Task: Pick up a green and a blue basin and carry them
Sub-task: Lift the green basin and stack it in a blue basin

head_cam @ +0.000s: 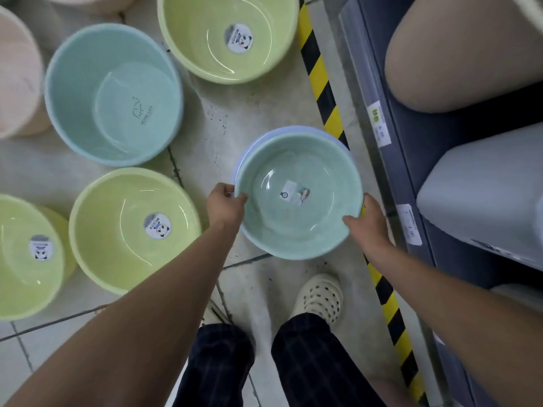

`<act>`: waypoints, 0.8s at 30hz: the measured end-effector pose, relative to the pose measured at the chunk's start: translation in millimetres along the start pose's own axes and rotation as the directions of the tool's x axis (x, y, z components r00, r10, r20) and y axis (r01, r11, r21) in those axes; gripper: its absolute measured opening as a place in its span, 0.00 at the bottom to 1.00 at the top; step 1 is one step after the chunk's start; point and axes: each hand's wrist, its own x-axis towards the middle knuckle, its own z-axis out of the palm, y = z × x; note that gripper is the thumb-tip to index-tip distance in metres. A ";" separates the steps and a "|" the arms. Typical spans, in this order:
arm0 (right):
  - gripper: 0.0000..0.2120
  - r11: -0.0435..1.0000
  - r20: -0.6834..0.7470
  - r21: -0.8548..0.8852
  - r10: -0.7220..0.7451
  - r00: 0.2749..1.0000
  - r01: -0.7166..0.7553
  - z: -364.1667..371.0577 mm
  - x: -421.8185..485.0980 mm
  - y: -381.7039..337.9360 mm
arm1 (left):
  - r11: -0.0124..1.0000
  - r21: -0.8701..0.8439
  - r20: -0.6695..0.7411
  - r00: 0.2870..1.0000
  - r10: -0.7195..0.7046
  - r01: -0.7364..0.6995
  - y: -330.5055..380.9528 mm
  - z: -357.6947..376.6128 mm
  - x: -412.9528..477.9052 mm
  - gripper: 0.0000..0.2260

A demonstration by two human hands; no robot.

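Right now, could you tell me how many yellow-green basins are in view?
3: top-centre basin, lower-middle basin beside the left hand, lower-left basin at the frame edge; more may be nested underneath.

MEISIER on panda sticker (238, 38); HOME LIFE in blue tub (73, 92).

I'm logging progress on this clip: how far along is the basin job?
Done: the green basin sits nested inside the blue basin, and the pair looks lifted off the floor. In hand: the left hand and right hand grip opposite sides of the rim. Left: carrying them away; where to is not in view.
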 end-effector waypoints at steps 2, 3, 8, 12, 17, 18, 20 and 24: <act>0.20 0.999 0.008 0.027 -0.032 0.999 0.032 4.8 6.3 8.4 | 1.000 0.008 0.003 1.000 -0.006 0.006 -6.4 3.0 7.3 0.07; 0.23 0.998 0.009 0.045 -0.039 0.999 0.039 6.8 9.4 11.7 | 1.000 0.021 0.010 1.000 -0.002 0.002 -8.5 4.1 9.8 0.07; 0.36 0.993 -0.014 0.115 -0.031 0.999 0.032 13.1 17.3 20.2 | 0.994 0.069 0.006 0.996 0.087 -0.087 -20.1 13.3 14.1 0.12; 0.39 0.993 -0.015 0.119 0.020 1.000 -0.018 17.0 25.3 23.6 | 0.998 -0.020 0.017 0.998 0.063 -0.062 -24.9 15.4 17.1 0.25; 0.27 0.993 0.005 0.068 0.094 0.996 -0.094 21.0 40.7 23.1 | 0.986 0.150 0.138 0.989 0.047 -0.068 -28.9 15.8 30.7 0.19; 0.25 0.995 -0.018 0.059 0.082 0.996 -0.081 22.2 41.7 21.4 | 0.983 0.165 0.140 0.988 0.058 -0.081 -29.6 15.6 33.0 0.19; 0.22 0.998 -0.081 0.045 0.045 0.996 -0.042 23.1 42.3 17.0 | 0.979 0.171 0.131 0.988 0.085 -0.107 -30.3 14.4 36.8 0.20; 0.20 0.999 -0.125 0.016 -0.032 0.992 0.034 19.5 34.1 2.4 | 0.977 0.166 0.070 0.990 0.125 -0.135 -32.5 2.4 34.5 0.20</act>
